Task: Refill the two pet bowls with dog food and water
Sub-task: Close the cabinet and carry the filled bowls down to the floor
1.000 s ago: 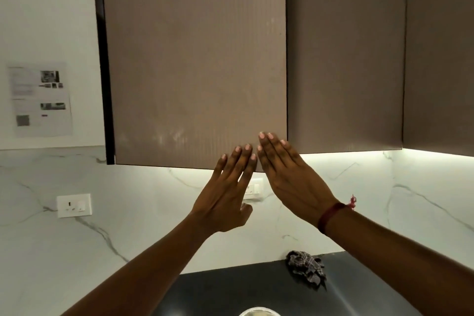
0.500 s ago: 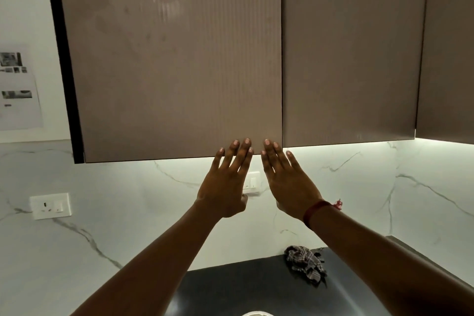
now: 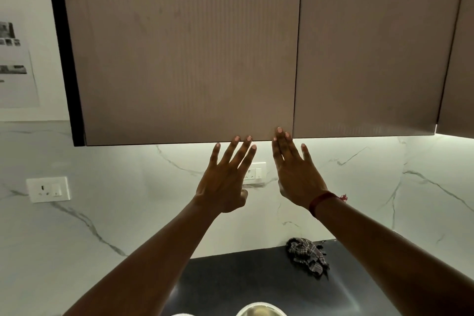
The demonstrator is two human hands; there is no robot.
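Note:
Both my hands are raised toward a closed, ribbed, taupe wall cabinet door (image 3: 184, 54). My left hand (image 3: 227, 179) has its fingers straight and spread, with the fingertips at the door's lower edge. My right hand (image 3: 295, 172) is flat too, its fingertips over the door's lower right corner beside the seam. A red thread band sits on my right wrist. The rim of a metal bowl (image 3: 260, 310) shows at the bottom edge, on the black counter (image 3: 243, 279). No dog food or water is in sight.
A second closed cabinet door (image 3: 366, 46) hangs to the right. A crumpled checked cloth (image 3: 306, 255) lies on the counter by the marble backsplash. Sockets are on the wall: one (image 3: 48, 189) at left, another (image 3: 255, 170) behind my hands. A printed sheet (image 3: 14, 64) hangs far left.
The view has moved closer to the cabinet. My hands have spread apart and their fingers have fanned out at the door's lower edge.

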